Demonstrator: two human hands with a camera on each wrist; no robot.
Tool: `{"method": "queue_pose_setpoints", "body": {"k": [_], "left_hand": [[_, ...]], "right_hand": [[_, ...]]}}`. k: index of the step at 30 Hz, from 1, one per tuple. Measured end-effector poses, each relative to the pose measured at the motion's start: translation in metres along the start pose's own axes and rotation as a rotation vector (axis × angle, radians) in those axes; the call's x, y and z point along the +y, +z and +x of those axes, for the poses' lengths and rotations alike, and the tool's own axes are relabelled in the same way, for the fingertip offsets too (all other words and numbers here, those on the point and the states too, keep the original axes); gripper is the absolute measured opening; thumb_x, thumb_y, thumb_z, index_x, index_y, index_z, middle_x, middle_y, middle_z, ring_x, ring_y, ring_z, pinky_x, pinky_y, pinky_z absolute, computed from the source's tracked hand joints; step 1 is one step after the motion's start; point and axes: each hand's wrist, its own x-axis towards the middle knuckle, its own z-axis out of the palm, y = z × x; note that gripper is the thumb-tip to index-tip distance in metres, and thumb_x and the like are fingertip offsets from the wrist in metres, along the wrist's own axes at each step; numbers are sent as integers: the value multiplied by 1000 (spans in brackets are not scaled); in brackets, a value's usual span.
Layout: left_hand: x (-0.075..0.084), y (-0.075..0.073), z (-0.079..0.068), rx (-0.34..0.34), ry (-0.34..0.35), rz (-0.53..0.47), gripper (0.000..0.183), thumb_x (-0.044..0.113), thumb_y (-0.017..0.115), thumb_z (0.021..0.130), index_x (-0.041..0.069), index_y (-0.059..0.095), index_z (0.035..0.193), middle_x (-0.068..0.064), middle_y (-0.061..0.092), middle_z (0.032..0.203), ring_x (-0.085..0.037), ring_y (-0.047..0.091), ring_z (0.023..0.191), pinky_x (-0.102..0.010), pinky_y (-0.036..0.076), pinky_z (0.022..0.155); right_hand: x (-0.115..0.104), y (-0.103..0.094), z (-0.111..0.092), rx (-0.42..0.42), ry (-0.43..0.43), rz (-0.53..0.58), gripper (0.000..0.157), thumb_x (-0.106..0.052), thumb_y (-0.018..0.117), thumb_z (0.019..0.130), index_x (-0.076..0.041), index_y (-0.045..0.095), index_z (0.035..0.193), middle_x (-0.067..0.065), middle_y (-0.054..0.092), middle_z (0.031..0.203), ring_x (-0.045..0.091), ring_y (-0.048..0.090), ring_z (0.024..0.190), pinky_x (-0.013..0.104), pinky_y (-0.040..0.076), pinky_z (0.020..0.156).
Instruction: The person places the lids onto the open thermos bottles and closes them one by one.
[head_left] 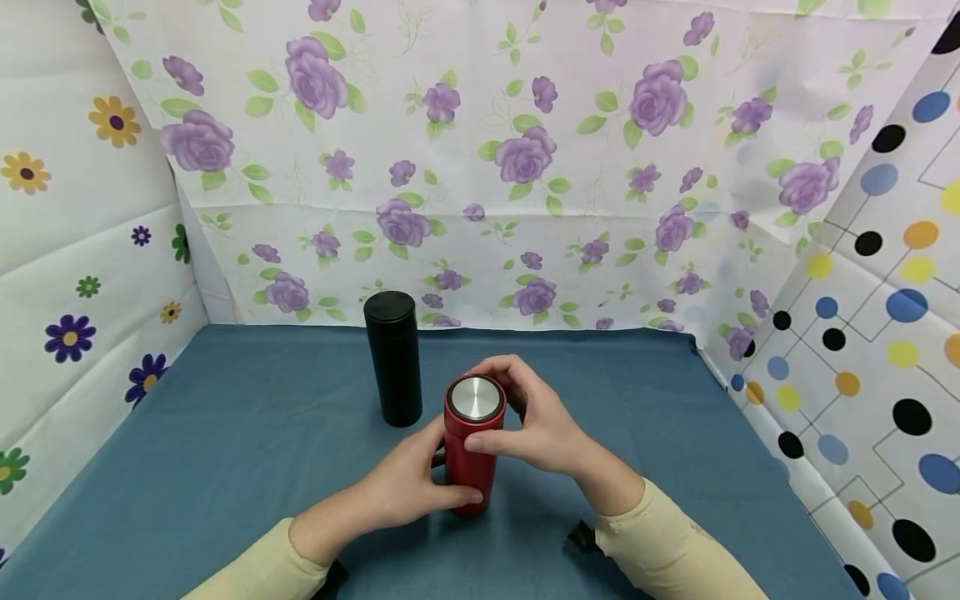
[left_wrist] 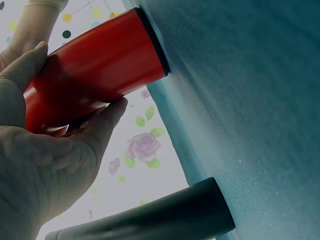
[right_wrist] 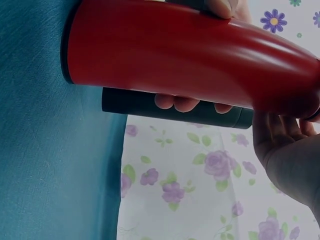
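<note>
A red thermos flask (head_left: 471, 463) with a round silver-topped lid (head_left: 476, 398) stands upright on the blue cloth. My left hand (head_left: 397, 483) grips its lower body from the left, thumb across the front. Higher up, my right hand (head_left: 542, 427) holds the flask around its top from the right, the thumb just below the lid. In the left wrist view, the left fingers and thumb wrap the red flask (left_wrist: 107, 55). The right wrist view has the red body (right_wrist: 165, 50) between both hands, with some left fingertips showing beyond it.
A black thermos flask (head_left: 395, 367) stands upright behind and left of the red one. Blue cloth (head_left: 225, 433) covers the table. Flower-patterned sheets (head_left: 465, 167) hang at the back and left, and a dotted sheet (head_left: 862, 333) hangs at the right.
</note>
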Motion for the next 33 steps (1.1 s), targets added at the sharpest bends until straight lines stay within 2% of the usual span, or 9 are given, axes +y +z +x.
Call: {"method": "queue_pose_setpoints", "body": {"k": [6, 11, 15, 22, 27, 33], "left_hand": [[1, 0, -1, 5, -3, 10, 77, 35, 88, 83, 40, 41, 144, 17, 57, 136, -8, 55, 126, -54, 48, 107], [1, 0, -1, 10, -3, 25, 78, 37, 88, 82, 41, 40, 145, 17, 57, 134, -7, 55, 125, -53, 48, 107], [1, 1, -1, 11, -8, 21, 77, 38, 88, 82, 40, 41, 144, 17, 58, 134, -8, 55, 125, -54, 48, 107], [-1, 2, -1, 13, -18, 29, 75, 39, 87, 82, 39, 43, 143, 17, 58, 133, -10, 56, 125, -55, 47, 107], [-2, 2, -1, 15, -7, 20, 73, 39, 87, 83, 37, 43, 142, 15, 59, 132, -11, 56, 124, -56, 47, 106], [-1, 2, -1, 13, -4, 18, 75, 39, 87, 83, 37, 42, 144, 15, 57, 134, -12, 55, 125, -55, 48, 106]], "right_hand": [[0, 0, 0, -7, 2, 2, 64, -29, 82, 89, -15, 46, 140, 6, 62, 132, 28, 61, 117, 42, 51, 101], [1, -2, 3, -109, -74, 129, 77, -32, 71, 98, -8, 30, 157, 16, 49, 150, 34, 53, 131, 45, 48, 108], [1, -4, 5, -179, -123, 225, 78, -29, 64, 102, -4, 20, 161, 24, 38, 157, 39, 44, 140, 49, 44, 111], [1, -5, 5, -231, -143, 310, 75, -23, 60, 104, 6, 19, 159, 31, 36, 156, 42, 41, 142, 52, 42, 112], [2, -5, 6, -232, -146, 296, 71, -23, 60, 104, 4, 24, 159, 30, 41, 153, 43, 44, 139, 54, 44, 110], [3, -8, 5, -189, -113, 243, 65, -24, 64, 102, 2, 35, 155, 24, 50, 148, 38, 52, 132, 49, 48, 107]]}}
